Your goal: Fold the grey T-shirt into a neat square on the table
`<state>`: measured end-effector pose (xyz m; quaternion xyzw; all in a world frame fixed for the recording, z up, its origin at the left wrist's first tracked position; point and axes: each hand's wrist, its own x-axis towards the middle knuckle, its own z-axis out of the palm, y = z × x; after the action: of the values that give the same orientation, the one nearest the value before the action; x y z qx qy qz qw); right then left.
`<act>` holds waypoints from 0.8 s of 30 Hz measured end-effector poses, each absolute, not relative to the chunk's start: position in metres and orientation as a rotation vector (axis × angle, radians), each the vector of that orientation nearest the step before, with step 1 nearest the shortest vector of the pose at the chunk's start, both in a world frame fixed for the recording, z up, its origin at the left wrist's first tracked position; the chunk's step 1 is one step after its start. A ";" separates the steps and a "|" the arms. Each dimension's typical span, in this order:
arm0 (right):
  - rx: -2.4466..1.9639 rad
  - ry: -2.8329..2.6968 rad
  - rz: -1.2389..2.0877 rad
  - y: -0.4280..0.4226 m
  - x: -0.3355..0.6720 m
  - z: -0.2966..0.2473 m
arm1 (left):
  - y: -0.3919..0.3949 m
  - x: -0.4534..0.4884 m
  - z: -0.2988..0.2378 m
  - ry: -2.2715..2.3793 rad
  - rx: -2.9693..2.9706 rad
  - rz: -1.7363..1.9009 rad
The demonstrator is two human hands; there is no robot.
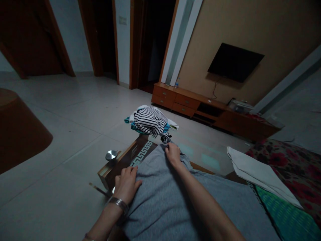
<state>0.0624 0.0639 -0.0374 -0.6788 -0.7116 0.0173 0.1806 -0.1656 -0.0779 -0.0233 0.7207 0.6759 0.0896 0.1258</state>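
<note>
A grey garment lies spread over the low table, with wrinkles running through it. My left hand, with a silver bracelet at the wrist, rests at the garment's left edge, fingers stretched out and thumb apart. At the far end, my right hand has its fingers closed on the bunched grey cloth. Just beyond it sits a heap of clothes, topped by a black-and-white striped garment, at the table's far corner. The right fingertips are partly hidden.
The table's patterned edge shows at left, near a round metal lid. Folded white cloth and green fabric lie at right, by a floral-covered seat. A brown rounded piece of furniture stands left; a TV cabinet stands behind.
</note>
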 end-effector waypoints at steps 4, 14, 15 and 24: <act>-1.962 -1.961 0.008 0.087 0.080 -0.038 | -0.049 -0.153 -0.020 1.899 2.052 0.296; -1.931 -1.967 -0.123 0.088 0.061 -0.049 | -0.059 -0.134 -0.047 1.887 2.155 0.744; -1.891 -2.002 -0.118 0.084 0.062 -0.051 | -0.063 -0.133 -0.049 1.860 2.168 0.772; -1.890 -2.032 -0.021 0.084 0.063 -0.064 | -0.051 -0.131 -0.049 1.841 2.007 0.736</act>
<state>0.0628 0.0840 -0.0636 -0.6697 -0.7199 -0.0076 0.1820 -0.1309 -0.0512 -0.0493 0.7024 0.6441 0.2576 0.1593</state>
